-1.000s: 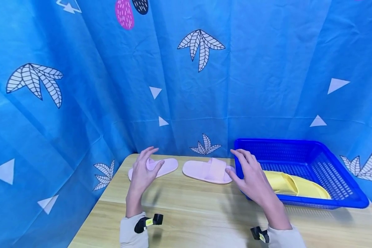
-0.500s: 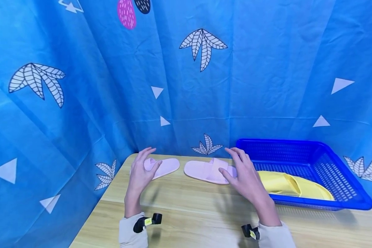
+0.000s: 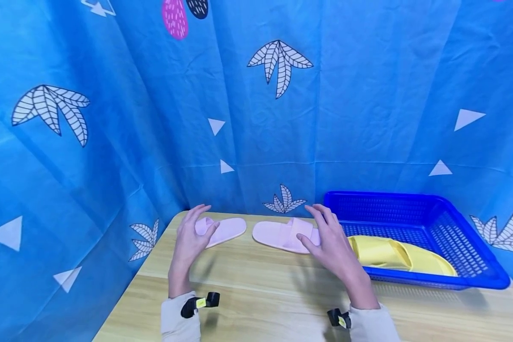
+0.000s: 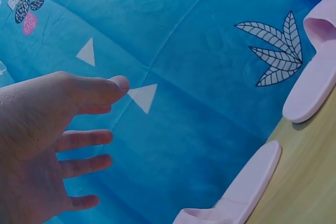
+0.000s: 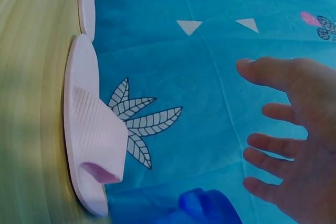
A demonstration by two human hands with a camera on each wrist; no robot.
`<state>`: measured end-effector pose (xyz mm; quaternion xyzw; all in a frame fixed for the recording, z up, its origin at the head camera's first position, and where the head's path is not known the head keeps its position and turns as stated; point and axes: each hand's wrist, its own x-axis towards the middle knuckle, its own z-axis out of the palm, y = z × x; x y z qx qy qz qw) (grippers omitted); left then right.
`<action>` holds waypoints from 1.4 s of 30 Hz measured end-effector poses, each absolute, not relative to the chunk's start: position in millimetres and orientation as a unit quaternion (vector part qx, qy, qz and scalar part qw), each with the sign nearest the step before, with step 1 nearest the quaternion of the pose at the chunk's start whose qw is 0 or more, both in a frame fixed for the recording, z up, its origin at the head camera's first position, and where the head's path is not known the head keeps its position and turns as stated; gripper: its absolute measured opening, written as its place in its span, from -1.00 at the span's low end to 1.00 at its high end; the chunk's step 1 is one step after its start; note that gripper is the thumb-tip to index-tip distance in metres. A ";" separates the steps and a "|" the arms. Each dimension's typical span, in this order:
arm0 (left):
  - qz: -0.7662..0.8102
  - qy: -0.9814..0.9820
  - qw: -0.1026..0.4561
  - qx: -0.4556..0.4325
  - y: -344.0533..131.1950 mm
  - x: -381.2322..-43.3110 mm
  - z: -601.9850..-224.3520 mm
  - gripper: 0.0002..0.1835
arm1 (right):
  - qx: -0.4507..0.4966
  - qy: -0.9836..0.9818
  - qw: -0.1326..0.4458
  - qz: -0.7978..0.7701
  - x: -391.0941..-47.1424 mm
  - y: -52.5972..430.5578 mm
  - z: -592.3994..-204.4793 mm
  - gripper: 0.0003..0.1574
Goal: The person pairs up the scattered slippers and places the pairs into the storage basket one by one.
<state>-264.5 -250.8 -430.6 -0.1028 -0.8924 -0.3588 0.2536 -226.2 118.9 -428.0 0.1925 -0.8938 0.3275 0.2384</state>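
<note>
Two pale pink slippers lie on the wooden table near its back edge, heel ends toward each other. My left hand (image 3: 192,240) hovers over the left pink slipper (image 3: 230,230), hiding part of its strap end; the fingers are spread and hold nothing. Over the toe end of the right pink slipper (image 3: 271,233) floats my right hand (image 3: 333,244), relaxed, with thumb and fingers apart. Both wrist views show bare palms with air between them and the slippers, such as the ribbed-strap slipper (image 5: 94,129) in the right wrist view.
A blue plastic basket (image 3: 491,256) stands at the right of the table (image 3: 256,294), a yellow slipper (image 3: 427,259) inside it along the near wall. Behind everything hangs a blue patterned curtain (image 3: 273,137), which also closes off the left side.
My right hand has shifted left, away from the basket and further over the right pink slipper. The left hand has drifted slightly left. Slippers and basket stay in place.
</note>
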 end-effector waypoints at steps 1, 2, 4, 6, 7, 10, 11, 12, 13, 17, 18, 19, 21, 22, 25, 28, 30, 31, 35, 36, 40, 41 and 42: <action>-0.359 -0.894 0.249 -0.104 -250.4 -265.4 -431.8 -0.43 | 0.194 -0.894 0.240 0.326 -226.3 118.5 -428.9 -0.06; -0.358 -0.895 0.244 -0.106 -250.2 -266.4 -433.0 -0.43 | 0.196 -0.893 0.241 0.325 -226.1 117.9 -429.7 -0.06; -0.357 -0.897 0.239 -0.107 -250.1 -267.9 -435.1 -0.42 | 0.197 -0.893 0.241 0.323 -226.1 116.4 -431.7 -0.04; -0.355 -0.898 0.237 -0.104 -250.9 -268.7 -436.8 -0.42 | 0.199 -0.895 0.239 0.321 -226.7 114.1 -433.9 -0.02; -0.355 -0.898 0.238 -0.103 -251.7 -269.0 -437.5 -0.42 | 0.201 -0.895 0.237 0.321 -227.1 112.6 -434.7 -0.01; -0.353 -0.900 0.235 -0.102 -253.9 -270.4 -440.4 -0.41 | 0.208 -0.895 0.231 0.321 -228.7 107.4 -436.1 0.03; -0.351 -0.901 0.232 -0.101 -254.7 -270.8 -441.6 -0.41 | 0.211 -0.894 0.229 0.321 -229.2 105.6 -436.3 0.04; -0.351 -0.903 0.227 -0.101 -255.3 -271.2 -443.0 -0.41 | 0.214 -0.894 0.228 0.320 -229.4 104.1 -436.5 0.06; -0.351 -0.904 0.225 -0.101 -256.4 -272.1 -444.5 -0.41 | 0.217 -0.894 0.227 0.320 -230.5 102.1 -437.5 0.06; -0.346 -0.908 0.212 -0.099 -261.1 -274.6 -450.4 -0.41 | 0.216 -0.896 0.222 0.318 -232.9 97.6 -440.6 0.08; -0.345 -0.909 0.212 -0.100 -262.5 -275.4 -451.8 -0.40 | 0.216 -0.896 0.221 0.318 -233.7 97.2 -441.3 0.08; -0.343 -0.909 0.213 -0.103 -263.9 -276.1 -453.0 -0.40 | 0.214 -0.897 0.219 0.318 -234.4 96.9 -441.8 0.08; -0.335 -0.911 0.214 -0.107 -266.8 -277.6 -455.0 -0.39 | 0.211 -0.899 0.214 0.317 -235.6 96.7 -442.4 0.08; -0.331 -0.912 0.215 -0.109 -268.2 -278.6 -455.9 -0.39 | 0.210 -0.900 0.213 0.316 -236.4 96.8 -442.8 0.08; -0.320 -0.917 0.211 -0.111 -272.1 -280.9 -458.5 -0.38 | 0.205 -0.903 0.210 0.314 -238.2 96.5 -444.8 0.09; -0.311 -0.923 0.201 -0.109 -275.1 -283.9 -461.0 -0.36 | 0.201 -0.904 0.209 0.314 -240.0 96.4 -447.8 0.10; -0.307 -0.926 0.192 -0.109 -276.4 -286.4 -462.6 -0.34 | 0.199 -0.904 0.206 0.316 -241.4 96.3 -450.1 0.11; -0.307 -0.927 0.187 -0.110 -277.2 -287.6 -463.5 -0.33 | 0.198 -0.904 0.206 0.316 -242.1 96.2 -451.3 0.11; -0.303 -0.932 0.169 -0.107 -281.5 -292.1 -467.4 -0.31 | 0.193 -0.907 0.204 0.314 -245.6 95.7 -456.0 0.12; -0.302 -0.933 0.166 -0.105 -282.7 -293.2 -468.2 -0.30 | 0.193 -0.907 0.206 0.312 -246.7 95.5 -456.9 0.13; -0.293 -0.937 0.159 -0.104 -285.9 -295.3 -469.9 -0.29 | 0.188 -0.909 0.205 0.309 -249.4 94.3 -459.8 0.13; -0.291 -0.938 0.157 -0.103 -286.5 -295.6 -470.4 -0.29 | 0.186 -0.911 0.201 0.309 -249.5 93.7 -460.5 0.14; -0.287 -0.940 0.155 -0.102 -287.0 -296.0 -471.4 -0.29 | 0.185 -0.912 0.196 0.310 -249.1 93.1 -460.9 0.14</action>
